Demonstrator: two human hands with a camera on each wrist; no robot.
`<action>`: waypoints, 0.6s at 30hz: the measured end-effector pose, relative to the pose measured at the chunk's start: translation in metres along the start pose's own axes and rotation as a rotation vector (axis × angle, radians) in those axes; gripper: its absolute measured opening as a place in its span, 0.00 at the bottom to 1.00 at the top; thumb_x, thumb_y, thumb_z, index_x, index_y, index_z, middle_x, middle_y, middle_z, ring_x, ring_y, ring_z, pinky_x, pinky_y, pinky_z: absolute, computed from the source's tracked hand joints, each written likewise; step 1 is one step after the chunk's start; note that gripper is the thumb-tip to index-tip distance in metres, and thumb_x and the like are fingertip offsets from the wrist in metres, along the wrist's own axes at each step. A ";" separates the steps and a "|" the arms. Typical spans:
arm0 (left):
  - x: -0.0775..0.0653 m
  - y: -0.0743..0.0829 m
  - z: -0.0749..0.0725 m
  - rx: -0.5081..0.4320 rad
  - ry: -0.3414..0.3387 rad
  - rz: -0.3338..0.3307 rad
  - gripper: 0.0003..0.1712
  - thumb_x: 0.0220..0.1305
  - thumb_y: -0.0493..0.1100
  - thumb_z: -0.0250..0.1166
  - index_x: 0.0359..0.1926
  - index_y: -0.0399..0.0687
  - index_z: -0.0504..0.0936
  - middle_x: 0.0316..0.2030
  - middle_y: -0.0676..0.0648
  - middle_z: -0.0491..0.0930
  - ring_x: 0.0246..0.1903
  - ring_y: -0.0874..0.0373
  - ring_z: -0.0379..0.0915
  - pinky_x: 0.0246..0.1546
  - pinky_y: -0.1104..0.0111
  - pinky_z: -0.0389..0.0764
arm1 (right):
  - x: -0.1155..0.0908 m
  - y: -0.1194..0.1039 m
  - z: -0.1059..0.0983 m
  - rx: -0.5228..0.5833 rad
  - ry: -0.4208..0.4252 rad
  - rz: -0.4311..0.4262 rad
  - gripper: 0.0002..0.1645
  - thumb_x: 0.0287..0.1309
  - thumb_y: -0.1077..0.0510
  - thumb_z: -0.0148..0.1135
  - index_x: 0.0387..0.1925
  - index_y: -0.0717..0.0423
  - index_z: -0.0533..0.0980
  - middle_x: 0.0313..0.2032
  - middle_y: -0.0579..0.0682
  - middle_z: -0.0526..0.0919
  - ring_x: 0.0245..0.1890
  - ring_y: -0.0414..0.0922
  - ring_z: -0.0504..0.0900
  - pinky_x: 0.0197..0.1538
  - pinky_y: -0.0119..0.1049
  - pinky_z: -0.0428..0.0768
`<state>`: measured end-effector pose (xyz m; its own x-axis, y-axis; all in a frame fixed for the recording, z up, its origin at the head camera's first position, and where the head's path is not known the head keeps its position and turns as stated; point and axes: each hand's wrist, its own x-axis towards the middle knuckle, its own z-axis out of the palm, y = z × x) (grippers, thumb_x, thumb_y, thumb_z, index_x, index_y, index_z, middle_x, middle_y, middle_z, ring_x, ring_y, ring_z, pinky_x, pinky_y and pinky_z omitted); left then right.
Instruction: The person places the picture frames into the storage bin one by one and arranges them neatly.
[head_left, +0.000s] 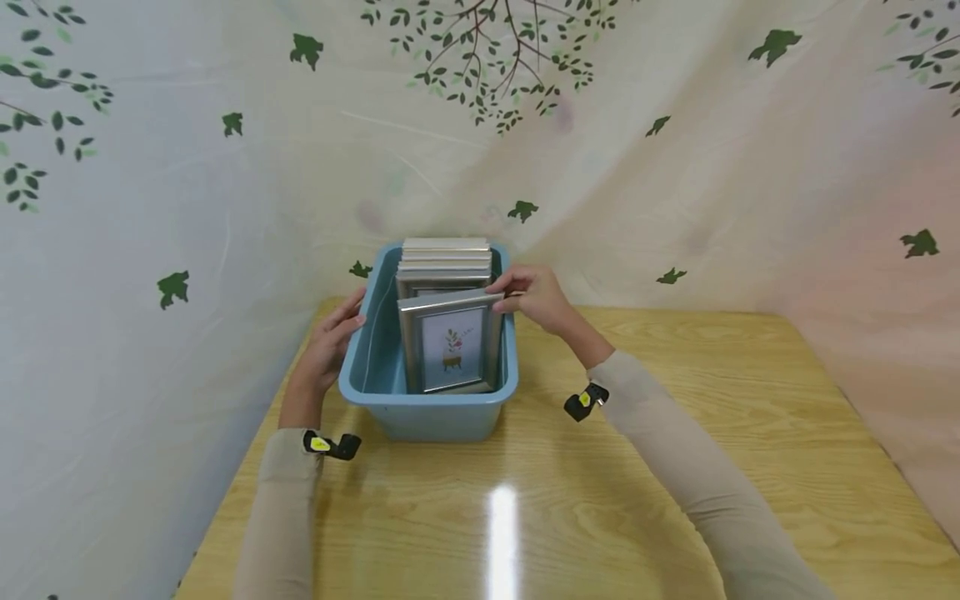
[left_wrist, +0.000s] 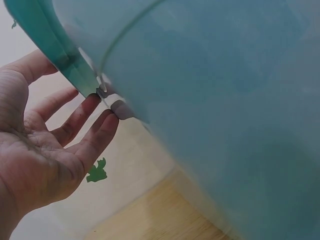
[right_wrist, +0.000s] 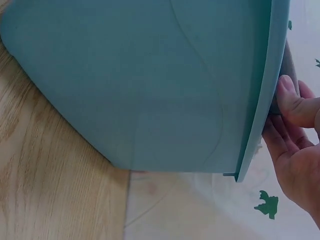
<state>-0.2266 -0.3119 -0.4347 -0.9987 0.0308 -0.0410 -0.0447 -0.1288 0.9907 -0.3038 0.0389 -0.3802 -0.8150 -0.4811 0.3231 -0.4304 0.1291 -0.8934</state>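
Observation:
A blue plastic bin (head_left: 435, 421) stands on the table, holding several silver picture frames stacked in a row (head_left: 445, 254). The front picture frame (head_left: 452, 337), with a potted-plant print, leans back inside the bin. My right hand (head_left: 542, 298) pinches its top right corner between thumb and fingers. From the right wrist view, the right hand (right_wrist: 300, 130) is just beyond the bin's rim (right_wrist: 265, 90), with a bit of the frame showing at the thumb. At the bin's left side my left hand (head_left: 327, 346) grips the rim; the left wrist view shows its fingertips (left_wrist: 107, 117) under the lip.
The bin sits on a wood-grain table (head_left: 600, 500) near its back left edge. Behind it hangs a pale cloth backdrop (head_left: 450, 175) printed with leaves and branches. Each sleeve carries a black wrist camera, the left camera (head_left: 341, 446) close to the bin.

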 end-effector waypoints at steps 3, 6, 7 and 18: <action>0.000 -0.001 -0.001 0.000 -0.008 -0.001 0.35 0.77 0.50 0.59 0.79 0.64 0.59 0.79 0.42 0.54 0.68 0.46 0.63 0.51 0.71 0.81 | 0.002 0.001 0.004 -0.042 -0.015 -0.028 0.09 0.54 0.74 0.71 0.39 0.69 0.84 0.41 0.63 0.85 0.34 0.40 0.83 0.40 0.29 0.82; -0.001 0.000 -0.001 0.001 -0.016 -0.002 0.35 0.77 0.50 0.58 0.79 0.64 0.59 0.79 0.43 0.53 0.69 0.47 0.62 0.51 0.72 0.81 | 0.003 -0.002 0.010 -0.092 -0.006 -0.035 0.10 0.53 0.73 0.73 0.39 0.67 0.85 0.40 0.63 0.86 0.32 0.41 0.82 0.38 0.29 0.81; -0.001 0.000 -0.001 0.004 -0.019 -0.003 0.35 0.77 0.51 0.58 0.79 0.64 0.59 0.79 0.43 0.53 0.70 0.47 0.61 0.52 0.72 0.80 | 0.003 -0.003 0.012 -0.102 0.001 -0.030 0.10 0.52 0.73 0.73 0.39 0.67 0.85 0.40 0.62 0.86 0.32 0.41 0.82 0.38 0.29 0.80; 0.001 0.000 -0.002 0.018 -0.012 -0.019 0.38 0.75 0.52 0.60 0.80 0.63 0.57 0.79 0.44 0.53 0.70 0.46 0.62 0.50 0.73 0.81 | 0.004 -0.009 0.018 -0.219 0.045 -0.002 0.11 0.52 0.71 0.74 0.39 0.65 0.85 0.41 0.60 0.86 0.36 0.47 0.83 0.40 0.33 0.82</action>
<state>-0.2272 -0.3143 -0.4355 -0.9973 0.0451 -0.0582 -0.0629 -0.1099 0.9919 -0.2960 0.0206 -0.3765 -0.8283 -0.4428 0.3432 -0.5023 0.3157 -0.8050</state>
